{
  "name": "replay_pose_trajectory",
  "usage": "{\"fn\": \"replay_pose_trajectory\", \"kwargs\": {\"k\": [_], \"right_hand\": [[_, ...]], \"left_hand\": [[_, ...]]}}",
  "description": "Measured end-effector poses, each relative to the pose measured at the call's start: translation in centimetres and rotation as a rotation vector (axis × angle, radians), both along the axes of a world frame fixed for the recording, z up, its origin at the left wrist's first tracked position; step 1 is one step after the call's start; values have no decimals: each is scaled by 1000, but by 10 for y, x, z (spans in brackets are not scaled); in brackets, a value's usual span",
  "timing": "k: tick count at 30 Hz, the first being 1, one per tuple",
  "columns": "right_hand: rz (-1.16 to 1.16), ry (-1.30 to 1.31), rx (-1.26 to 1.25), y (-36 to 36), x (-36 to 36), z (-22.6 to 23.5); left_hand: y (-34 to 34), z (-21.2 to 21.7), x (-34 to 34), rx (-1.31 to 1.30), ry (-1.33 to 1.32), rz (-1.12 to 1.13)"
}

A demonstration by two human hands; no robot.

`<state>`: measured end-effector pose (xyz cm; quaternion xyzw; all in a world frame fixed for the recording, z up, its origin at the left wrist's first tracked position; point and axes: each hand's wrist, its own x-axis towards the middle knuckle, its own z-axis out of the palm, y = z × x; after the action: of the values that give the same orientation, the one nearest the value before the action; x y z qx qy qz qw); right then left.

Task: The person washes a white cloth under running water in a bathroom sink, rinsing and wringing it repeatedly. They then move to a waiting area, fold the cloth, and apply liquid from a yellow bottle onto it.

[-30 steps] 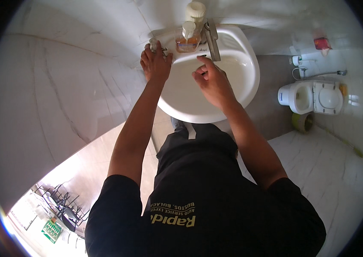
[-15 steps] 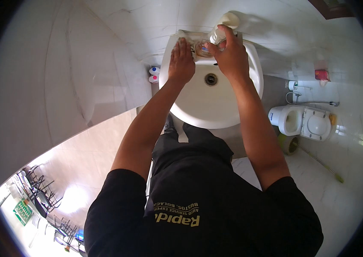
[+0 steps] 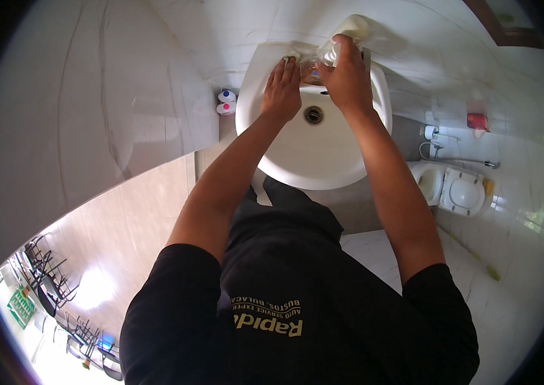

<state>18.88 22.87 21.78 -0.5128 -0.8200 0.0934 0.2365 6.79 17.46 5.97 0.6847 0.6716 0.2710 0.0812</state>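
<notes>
At the back ledge of a white sink (image 3: 314,151), my left hand (image 3: 281,90) lies palm down with its fingers extended over a small whitish cloth (image 3: 292,56). The cloth is mostly hidden under the fingers and looks pressed to the ledge. To its right, my right hand (image 3: 350,80) curls its thumb and fingers around a clear bottle (image 3: 331,54) with a whitish look, partly covered by the hand. Between the two hands stands a see-through container (image 3: 311,73) with a brownish tint; its kind is unclear.
A cream-coloured rounded object (image 3: 354,27) is at the wall behind the bottle. The drain (image 3: 314,115) lies in the basin's middle. Two white bottles (image 3: 226,102) stand left of the sink. Right are a toilet (image 3: 461,191), a hose sprayer (image 3: 490,164) and a long-handled brush (image 3: 477,258).
My left hand has slid right along the ledge with the whitish cloth, closer to the see-through container. My right hand stays at the bottle. The whole view has shifted slightly.
</notes>
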Motion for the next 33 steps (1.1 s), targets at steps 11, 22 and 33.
{"fn": "replay_pose_trajectory", "kwargs": {"k": [11, 22, 33], "right_hand": [[-76, 257, -210, -12, 12, -4], [-82, 108, -240, -4, 14, -1], [-83, 31, -150, -11, 15, 16]], "left_hand": [[1, 6, 0, -154, 158, 13], [4, 8, -8, -125, 105, 19], [-1, 6, -1, -95, 95, 45]]}}
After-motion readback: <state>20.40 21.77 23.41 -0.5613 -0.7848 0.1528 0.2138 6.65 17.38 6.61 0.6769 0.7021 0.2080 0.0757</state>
